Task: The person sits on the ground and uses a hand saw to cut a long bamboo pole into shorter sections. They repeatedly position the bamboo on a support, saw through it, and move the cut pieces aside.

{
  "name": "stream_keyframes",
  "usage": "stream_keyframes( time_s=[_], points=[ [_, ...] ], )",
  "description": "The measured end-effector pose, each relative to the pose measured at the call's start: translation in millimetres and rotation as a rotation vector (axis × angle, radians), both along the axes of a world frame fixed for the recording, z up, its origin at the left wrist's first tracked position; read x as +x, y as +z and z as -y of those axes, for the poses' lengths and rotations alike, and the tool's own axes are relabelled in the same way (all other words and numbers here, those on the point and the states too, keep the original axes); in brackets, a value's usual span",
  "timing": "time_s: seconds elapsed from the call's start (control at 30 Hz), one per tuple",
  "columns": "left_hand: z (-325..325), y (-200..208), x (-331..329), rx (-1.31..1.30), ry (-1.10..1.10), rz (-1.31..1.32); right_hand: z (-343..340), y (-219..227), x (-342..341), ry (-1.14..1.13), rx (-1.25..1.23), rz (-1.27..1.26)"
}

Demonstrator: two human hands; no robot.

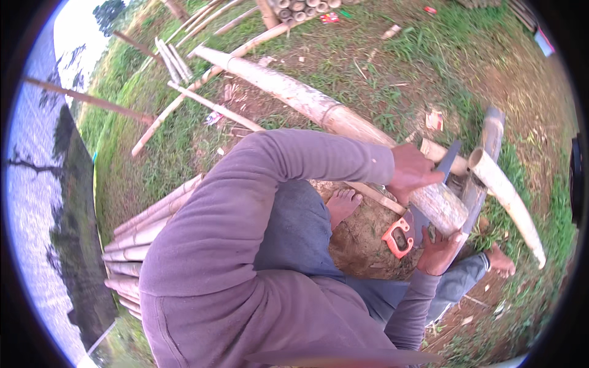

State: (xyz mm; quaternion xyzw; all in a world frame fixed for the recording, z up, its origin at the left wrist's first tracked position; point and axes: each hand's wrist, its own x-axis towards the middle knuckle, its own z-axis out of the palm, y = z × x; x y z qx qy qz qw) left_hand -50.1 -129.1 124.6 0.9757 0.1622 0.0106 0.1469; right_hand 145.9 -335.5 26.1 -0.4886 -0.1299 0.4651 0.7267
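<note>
A thick, pale bamboo pole (343, 119) runs from the far left down to its end near my right foot. My left hand (414, 172) is closed over the pole near that end, one finger stretched along the top. Cupped against the pole's near end is my right hand (438, 253), thumb and fingers around its lower side and partly hidden. A hand saw's orange handle (399, 239) sits beside the pole, close to my right hand. A bluish-grey blade (451, 158) sticks up past the pole's far side; the pole hides whether it joins that handle.
A cut bamboo piece (506, 202) leans over a darker bamboo log (492, 132) at the right. Several poles (147, 230) lie stacked at the left. My bare left foot (343, 205) rests on dirt beside the pole. Cut bamboo ends (300, 9) are piled far back.
</note>
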Motion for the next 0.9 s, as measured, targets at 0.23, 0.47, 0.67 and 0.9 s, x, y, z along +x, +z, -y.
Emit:
stream_keyframes(
  time_s=[0.23, 0.47, 0.67, 0.9],
  points=[
    [-37, 52, -145, -0.271, 0.538, 0.264, 22, 23, -18, 0.203, -0.059, 0.059],
    [-40, -115, -354, -0.877, 1.542, 2.054, 100, 21, 25, 0.111, 0.187, 0.255],
    [-21, -126, -303, -1.465, 1.192, 2.031, 109, 2, 86, -0.102, 0.042, 0.181],
    [33, -82, -271, -1.471, 0.992, 2.141, 49, -18, 233, -0.061, 0.050, 0.224]
  ],
)
